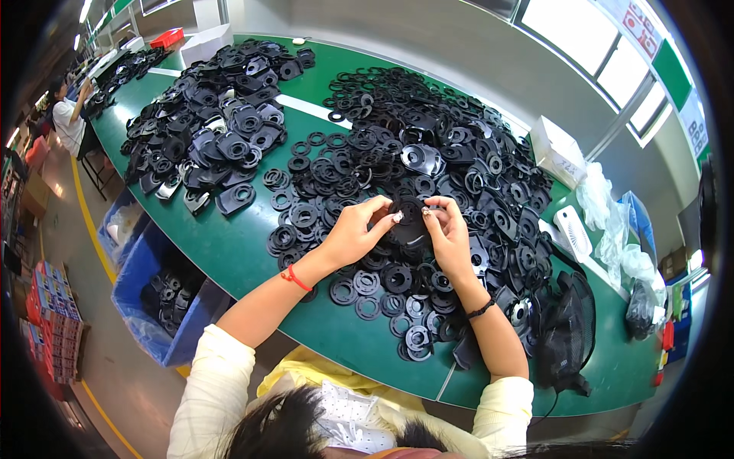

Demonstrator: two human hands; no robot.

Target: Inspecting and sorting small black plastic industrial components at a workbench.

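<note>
Between my two hands, above the pile, is a black plastic part (411, 228) with a rounded ring-shaped top end. My left hand (361, 231) pinches its left edge with thumb and fingers. On the opposite edge my right hand (449, 236) grips it in the same way. Loose black rings (367, 283) lie in front of and below my hands. Behind them rises a big heap of black plastic parts (489, 164), mixed with more rings. The underside of the held part is hidden.
Another heap of black housings (206, 130) covers the left of the green table (229, 264). Below its edge stands a blue bin (164, 336) with black parts. On the right are a white box (556, 153), a white handheld fan (572, 233) and a black mesh bag (567, 336). A person (69, 122) sits far left.
</note>
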